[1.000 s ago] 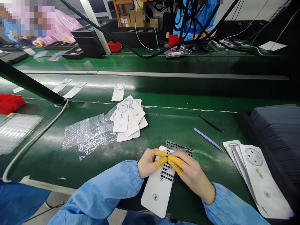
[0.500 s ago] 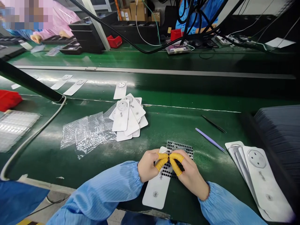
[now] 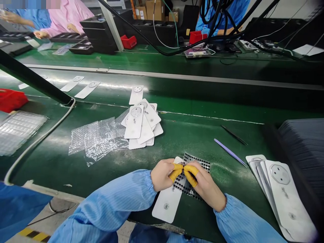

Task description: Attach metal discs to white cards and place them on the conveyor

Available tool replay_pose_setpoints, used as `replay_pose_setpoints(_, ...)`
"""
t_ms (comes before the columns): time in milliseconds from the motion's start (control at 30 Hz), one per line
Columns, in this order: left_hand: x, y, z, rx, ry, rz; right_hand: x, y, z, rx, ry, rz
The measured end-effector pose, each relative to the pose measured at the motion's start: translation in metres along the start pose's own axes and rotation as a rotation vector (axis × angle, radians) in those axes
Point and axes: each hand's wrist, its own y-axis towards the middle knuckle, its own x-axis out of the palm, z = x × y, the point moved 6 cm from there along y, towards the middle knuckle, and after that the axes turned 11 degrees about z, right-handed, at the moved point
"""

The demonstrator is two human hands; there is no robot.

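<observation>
My left hand (image 3: pixel 162 175) and my right hand (image 3: pixel 205 180) meet tip to tip, with yellow finger cots on thumbs and forefingers. Both are pinched closed around a small black dot (image 3: pixel 183 167) that barely shows between the fingertips. Beneath them a clear sheet with rows of black dots (image 3: pixel 198 162) lies partly over a white rectangular plate (image 3: pixel 165 206). The plate lies flat on the green bench and has a small round mark near its near end. My fingers hide its far part and the middle of the sheet.
Loosely piled white plates (image 3: pixel 134 125) lie beside clear plastic sheets (image 3: pixel 101 136). Purple tweezers (image 3: pixel 230 152) and black tweezers (image 3: pixel 234 135) rest ahead on the right, near more stacked plates (image 3: pixel 286 192) and a dark bin (image 3: pixel 303 141). A black pole (image 3: pixel 32 77) slants in from the left.
The view has shifted slightly, so the bench contents appear further right. My hands stay fingertip to fingertip, and the dotted sheet is tilted a little differently under them.
</observation>
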Motion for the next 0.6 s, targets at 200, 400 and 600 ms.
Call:
replay_pose_setpoints(200, 0.000, 0.000, 0.000, -0.013, 0.010, -0.001, 0.002, -0.001, 0.004, 0.043, -0.005, 0.048)
replay_pose_setpoints(400, -0.003, 0.001, -0.003, -0.049, -0.002, 0.039, 0.000, 0.004, 0.012, 0.124, 0.009, 0.091)
replay_pose_setpoints(600, -0.006, 0.001, -0.007, -0.080, -0.023, 0.059, 0.002, -0.001, 0.010, 0.061, 0.036, 0.094)
